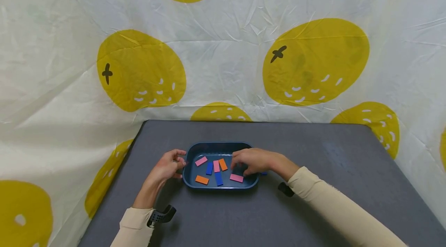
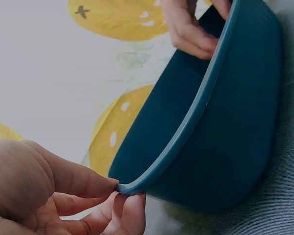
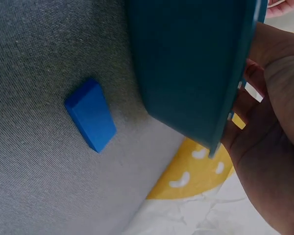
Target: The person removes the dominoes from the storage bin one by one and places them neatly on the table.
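Note:
A dark blue tray (image 1: 223,187) stands on the grey table, with several flat rectangular blocks in pink (image 1: 201,161), orange (image 1: 202,179) and blue (image 1: 218,179) scattered on its floor. At the tray's left end, my left hand (image 2: 63,191) pinches the rim between thumb and fingers. My right hand (image 1: 256,160) reaches over the right end into the tray, fingers pointing down near a pink block (image 1: 236,177). Its fingertips are behind the tray wall in the right wrist view, so whether they hold a block is hidden. Outside the tray, below my right wrist, lies another blue block (image 3: 91,116).
The grey table (image 1: 296,142) extends around the tray on all sides. A white cloth with yellow fruit shapes (image 1: 223,65) hangs behind the table and along its left side. Dark bands (image 1: 162,215) sit on both wrists.

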A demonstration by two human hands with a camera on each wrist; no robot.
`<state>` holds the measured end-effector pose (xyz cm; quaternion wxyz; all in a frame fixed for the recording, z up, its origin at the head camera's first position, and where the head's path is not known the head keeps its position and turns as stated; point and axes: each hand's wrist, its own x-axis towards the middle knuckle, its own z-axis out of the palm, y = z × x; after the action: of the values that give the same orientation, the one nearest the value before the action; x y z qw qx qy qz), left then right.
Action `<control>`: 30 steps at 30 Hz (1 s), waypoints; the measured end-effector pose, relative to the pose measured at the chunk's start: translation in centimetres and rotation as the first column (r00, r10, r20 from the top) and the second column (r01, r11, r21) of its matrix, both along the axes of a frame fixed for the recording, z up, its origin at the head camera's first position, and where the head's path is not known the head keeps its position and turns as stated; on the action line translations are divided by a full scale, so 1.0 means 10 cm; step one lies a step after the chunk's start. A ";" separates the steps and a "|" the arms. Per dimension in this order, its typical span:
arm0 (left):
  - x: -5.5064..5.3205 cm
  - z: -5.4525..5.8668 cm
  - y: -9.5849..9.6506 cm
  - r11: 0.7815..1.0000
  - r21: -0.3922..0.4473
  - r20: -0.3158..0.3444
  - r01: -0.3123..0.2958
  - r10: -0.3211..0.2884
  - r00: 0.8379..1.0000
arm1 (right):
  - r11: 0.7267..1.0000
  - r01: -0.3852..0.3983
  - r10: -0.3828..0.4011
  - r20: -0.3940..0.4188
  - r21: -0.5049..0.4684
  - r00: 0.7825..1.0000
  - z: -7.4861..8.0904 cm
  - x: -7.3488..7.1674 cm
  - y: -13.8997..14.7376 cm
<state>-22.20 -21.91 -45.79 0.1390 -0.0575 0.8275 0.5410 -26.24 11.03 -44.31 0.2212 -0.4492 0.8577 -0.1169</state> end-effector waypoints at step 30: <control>-0.01 0.06 0.01 1.000 0.008 0.017 0.009 -0.009 1.000 | 0.997 -0.066 0.067 -0.035 0.041 0.997 -0.10 0.06 -0.10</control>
<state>-22.25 -21.82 -45.14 0.1489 -0.0578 0.8245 0.5429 -25.61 10.00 -45.28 0.2181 -0.4750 0.8484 -0.0842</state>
